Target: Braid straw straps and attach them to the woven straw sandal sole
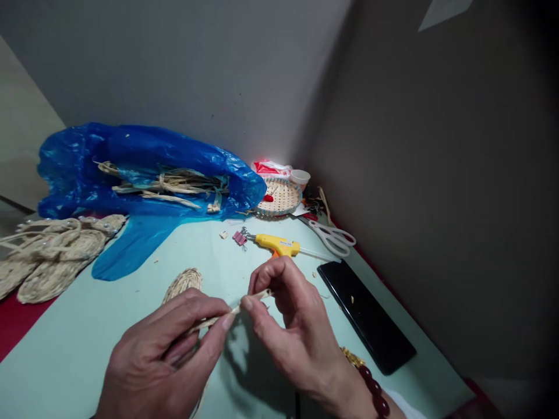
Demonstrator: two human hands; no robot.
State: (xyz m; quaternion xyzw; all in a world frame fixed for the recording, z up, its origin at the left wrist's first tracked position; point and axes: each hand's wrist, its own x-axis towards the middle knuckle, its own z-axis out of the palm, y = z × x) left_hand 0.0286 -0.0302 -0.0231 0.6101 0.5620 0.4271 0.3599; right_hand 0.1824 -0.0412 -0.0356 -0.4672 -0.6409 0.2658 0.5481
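Observation:
A pale dried plant-fibre strand (236,309) stretches between my two hands above the table. My left hand (161,349) pinches it between thumb and index finger. At the strand's far end, my right hand (290,326) has thumb and fingertips closed around it, with the rolled tip poking out. Behind my left hand lies a braided straw sole (186,282), mostly hidden by that hand; a bit of its edge seems to show below the hand too. Beyond my right hand rests a yellow glue gun (279,244) with a clear glue stick in its back.
An open blue plastic bag (174,139) holds bundled straw (174,183) by the wall. Woven sandals (65,256) lie at left. Toward the right are white-handled scissors (334,237), a black phone (367,317), a shallow basket (283,196), a cup (300,176) and pink binder clips (240,237).

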